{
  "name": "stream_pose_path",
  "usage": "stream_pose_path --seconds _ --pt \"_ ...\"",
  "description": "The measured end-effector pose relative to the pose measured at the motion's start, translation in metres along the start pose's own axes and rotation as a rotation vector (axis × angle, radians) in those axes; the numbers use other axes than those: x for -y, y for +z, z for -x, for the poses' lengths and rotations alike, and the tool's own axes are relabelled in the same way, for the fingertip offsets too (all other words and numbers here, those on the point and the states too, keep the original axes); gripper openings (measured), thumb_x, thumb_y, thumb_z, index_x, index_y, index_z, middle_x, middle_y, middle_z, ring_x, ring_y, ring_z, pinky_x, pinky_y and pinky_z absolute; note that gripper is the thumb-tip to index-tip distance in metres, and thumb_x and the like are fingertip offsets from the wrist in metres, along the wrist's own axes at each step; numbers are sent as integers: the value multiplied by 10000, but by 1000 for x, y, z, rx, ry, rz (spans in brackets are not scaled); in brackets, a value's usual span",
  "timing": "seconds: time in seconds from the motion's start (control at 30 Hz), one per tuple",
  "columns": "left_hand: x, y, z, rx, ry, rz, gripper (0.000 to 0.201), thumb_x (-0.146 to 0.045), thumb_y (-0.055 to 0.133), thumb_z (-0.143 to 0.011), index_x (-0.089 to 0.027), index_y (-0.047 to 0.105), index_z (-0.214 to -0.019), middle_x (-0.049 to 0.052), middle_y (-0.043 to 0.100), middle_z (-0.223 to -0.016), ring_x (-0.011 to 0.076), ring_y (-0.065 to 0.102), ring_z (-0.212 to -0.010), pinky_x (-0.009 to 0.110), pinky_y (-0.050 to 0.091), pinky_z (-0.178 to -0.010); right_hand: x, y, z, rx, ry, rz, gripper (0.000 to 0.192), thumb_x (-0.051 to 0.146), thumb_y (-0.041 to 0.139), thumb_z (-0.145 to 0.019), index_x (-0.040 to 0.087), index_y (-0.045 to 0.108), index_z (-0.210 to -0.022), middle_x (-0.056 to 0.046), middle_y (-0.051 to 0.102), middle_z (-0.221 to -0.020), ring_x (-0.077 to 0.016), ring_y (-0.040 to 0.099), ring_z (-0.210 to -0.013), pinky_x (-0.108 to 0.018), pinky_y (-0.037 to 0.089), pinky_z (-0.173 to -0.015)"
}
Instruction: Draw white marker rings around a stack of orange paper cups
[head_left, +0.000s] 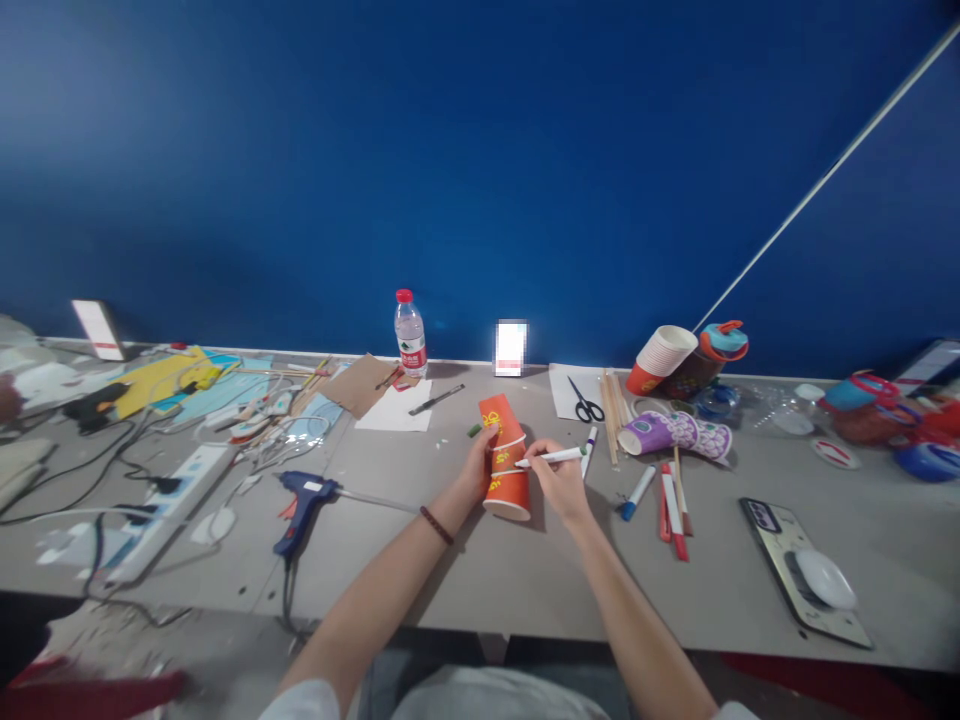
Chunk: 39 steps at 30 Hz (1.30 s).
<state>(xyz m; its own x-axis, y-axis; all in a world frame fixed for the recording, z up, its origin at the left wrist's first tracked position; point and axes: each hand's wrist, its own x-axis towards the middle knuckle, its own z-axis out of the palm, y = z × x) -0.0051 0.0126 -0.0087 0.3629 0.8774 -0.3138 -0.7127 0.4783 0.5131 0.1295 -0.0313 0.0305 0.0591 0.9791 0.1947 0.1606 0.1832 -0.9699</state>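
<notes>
Stacked orange paper cups (505, 458) lying on their side at the middle of the grey table (525, 580), mouth toward the near edge. The left hand (480, 465) wraps around the cups' left side, fingers curled against them. The right hand (559, 482) pinches a white marker (551, 458), its tip touching the cups. Just right lie further markers (671, 500) and purple cups (675, 434); scissors (586, 403) farther off. A blue glue gun (304, 505) rests left; a water bottle (410, 335) stands at the far wall.
</notes>
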Motion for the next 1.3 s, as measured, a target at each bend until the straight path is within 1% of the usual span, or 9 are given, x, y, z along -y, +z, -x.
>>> stream_pose_path --seconds 0.13,0.33,0.47,0.6,0.77,0.93,1.1,1.23,1.3 --pt "1 0 0 2 17 -2 303 -390 699 -751 -116 684 -879 79 723 -783 203 662 -680 323 499 -708 1 1 0 -6 12 -2 115 280 537 -702 202 579 -627 22 584 -568 -146 530 -551 -247 397 -546" --pt "0 3 2 -20 -6 -12 316 -393 679 -762 -101 690 -880 85 720 -766 198 658 -663 318 502 -687 -1 0 0 -3 7 21 117 261 529 -709 200 582 -625 21 582 -573 -144 528 -560 -246 395 -550" --pt "-1 4 2 -15 16 -5 299 -379 689 -760 -109 685 -889 80 725 -789 198 667 -687 315 509 -701 0 0 -1 -9 5 13 120 270 532 -707 200 578 -621 23 579 -564 -142 529 -554 -244 399 -548" --pt "-2 4 2 -11 -15 -5 305 -395 679 -770 -110 686 -876 82 722 -771 198 663 -667 319 513 -690 2 1 0 -18 23 -30 109 276 541 -703 204 573 -629 27 585 -562 -144 544 -552 -243 414 -548" --pt "-1 1 1 -4 -8 8 288 -378 667 -783 -107 693 -878 89 726 -788 208 665 -682 330 507 -711 3 2 1 -11 20 -18 104 260 539 -707 204 581 -630 22 602 -578 -150 555 -565 -248 422 -559" --pt "0 -1 -1 -3 -15 9 319 -379 682 -772 -92 697 -911 101 727 -806 220 668 -702 341 499 -733 -2 -1 0 -24 16 14 112 256 531 -711 206 575 -622 23 588 -561 -147 527 -552 -247 396 -540" --pt "1 0 -1 14 -29 -7 351 -404 657 -782 -82 697 -915 108 723 -779 219 666 -669 340 506 -706 -7 -3 -2 -46 7 53 141 279 527 -726 206 574 -615 31 549 -535 -141 488 -540 -252 371 -541" --pt "1 0 0 4 -12 -15 320 -399 655 -782 -101 689 -890 102 721 -762 219 666 -662 346 512 -703 -4 -3 -2 -51 38 -17 121 285 526 -704 210 568 -618 27 566 -545 -150 516 -548 -257 388 -543" --pt "1 -1 0 3 -32 -17 322 -402 661 -777 -104 687 -897 101 721 -765 226 667 -664 361 514 -710 -4 -4 -3 -83 56 -61 111 292 538 -702 211 574 -636 25 575 -564 -154 533 -558 -262 404 -551"
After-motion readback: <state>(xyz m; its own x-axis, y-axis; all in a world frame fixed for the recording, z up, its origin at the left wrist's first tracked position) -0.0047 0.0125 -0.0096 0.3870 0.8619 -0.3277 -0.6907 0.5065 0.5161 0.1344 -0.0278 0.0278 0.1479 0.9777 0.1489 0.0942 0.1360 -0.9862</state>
